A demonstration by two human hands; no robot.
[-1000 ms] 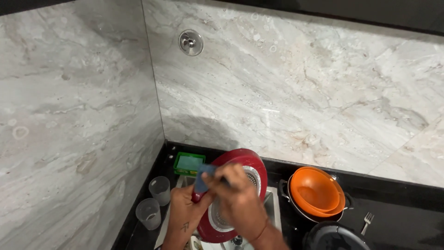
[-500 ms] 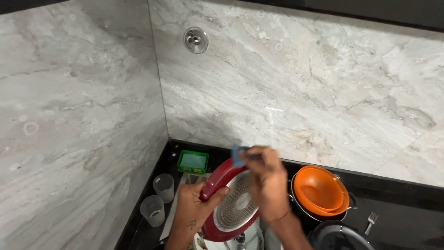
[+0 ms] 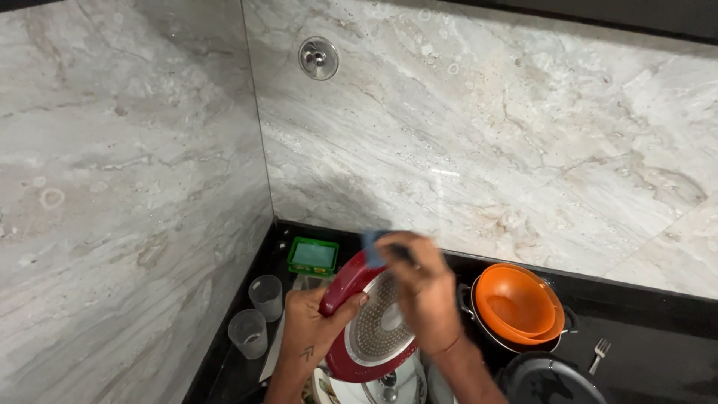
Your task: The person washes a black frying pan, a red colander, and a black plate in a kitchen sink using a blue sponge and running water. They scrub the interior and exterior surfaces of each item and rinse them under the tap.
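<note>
Marble walls met in a corner above a black counter (image 3: pixel 658 352), and from my remote seat I watched both hands at work low in the view. My left hand (image 3: pixel 310 333) was clenched on the rim of a red pan (image 3: pixel 374 329), thumb over the edge, holding it tilted with its dotted metal base facing me. My right hand (image 3: pixel 422 288) was closed around a blue sponge (image 3: pixel 372 247), pressing it to the pan's upper rim, so that the hand covered part of the base. The pan hung above a sink, over a steel lid with a knob (image 3: pixel 389 381) just beneath it. Behind the pan a green tray (image 3: pixel 314 256) sat against the wall. Left of the hand stood two clear cups (image 3: pixel 256 314), one behind the other. To the right, orange bowls (image 3: pixel 517 303) were stacked in a dark pot, near a black pan (image 3: pixel 553 381) at the bottom edge. A fork (image 3: pixel 598 354) lay further right. High on the wall sat a round metal fitting (image 3: pixel 318 57).
</note>
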